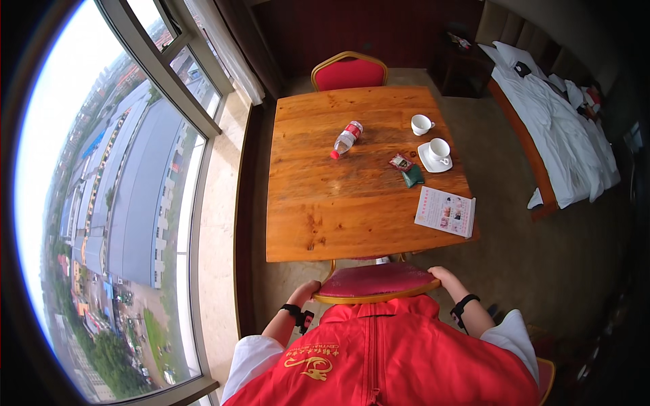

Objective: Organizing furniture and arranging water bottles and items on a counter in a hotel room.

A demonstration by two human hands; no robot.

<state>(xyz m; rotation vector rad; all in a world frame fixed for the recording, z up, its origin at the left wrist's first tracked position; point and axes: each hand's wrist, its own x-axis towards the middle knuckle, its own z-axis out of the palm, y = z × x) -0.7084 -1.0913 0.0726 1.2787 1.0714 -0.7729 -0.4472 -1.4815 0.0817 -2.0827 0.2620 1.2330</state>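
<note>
Close to my body is a banquet chair (378,281) with worn red upholstery and a gold-coloured frame. My left hand (306,291) grips its left edge, and my right hand (441,274) holds the opposite edge. Part of the chair's lower frame is hidden by the wooden table (325,203) just ahead. On that tabletop a clear plastic bottle (347,139) with a red cap lies on its side. To its right are a white cup (421,124), another white cup (439,149) on a square saucer (429,161), a red packet (401,162) and a green packet (413,176).
A printed sheet or stand (446,211) lies at the table's right front corner. Beyond the far edge stands another red chair (349,72). A large window (203,203) with a stone sill (219,228) runs along the left. A bed (558,132) and a nightstand (462,71) are at right.
</note>
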